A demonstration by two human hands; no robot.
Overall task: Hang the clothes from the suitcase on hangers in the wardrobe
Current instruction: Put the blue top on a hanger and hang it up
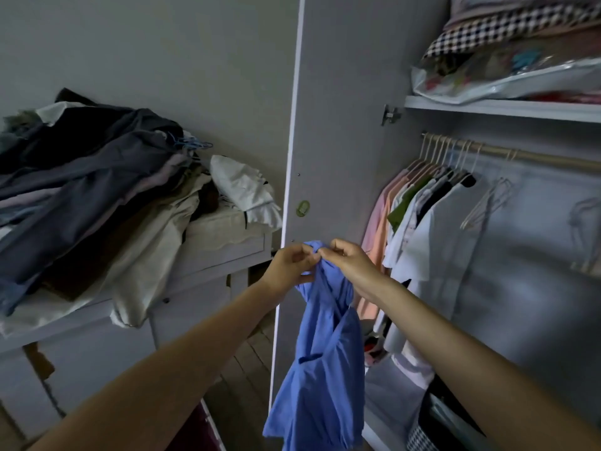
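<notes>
No legible text, labels, brands or numbers anywhere in view. The plastic bag (507,76) on the wardrobe's upper shelf (500,107) carries colourful printing, too blurred to read. A small oval fitting (302,208) on the wardrobe door (338,125) shows no readable marking.

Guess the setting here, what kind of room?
Likely a bedroom: an open wardrobe with shirts on a hanging rail, folded bedding on its shelf, and a clothes pile on a dresser.
</notes>
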